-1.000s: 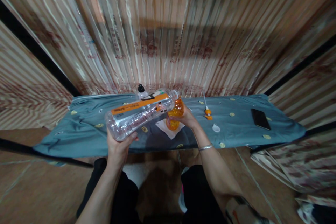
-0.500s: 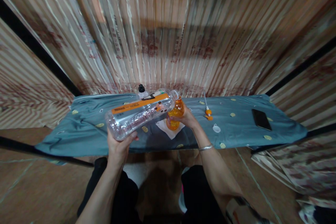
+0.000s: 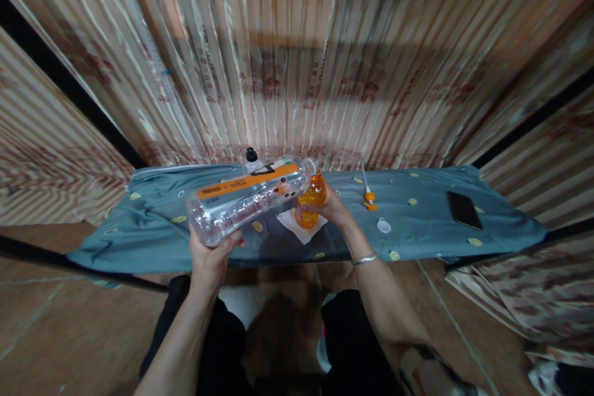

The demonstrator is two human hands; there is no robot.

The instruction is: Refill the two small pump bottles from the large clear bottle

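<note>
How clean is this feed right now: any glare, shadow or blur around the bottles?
Head view: dim light, with bright glints on the clear bottle and smaller ones on the orange bottle; head view: a dark shadow on the cloth's near middle; head view: label small print unreadable, curtain soft toward the upper right corner.

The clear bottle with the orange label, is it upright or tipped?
Tipped: the clear bottle is slanted in the left hand, its mouth close to the orange bottle. Whether anything flows, I cannot tell.
</note>
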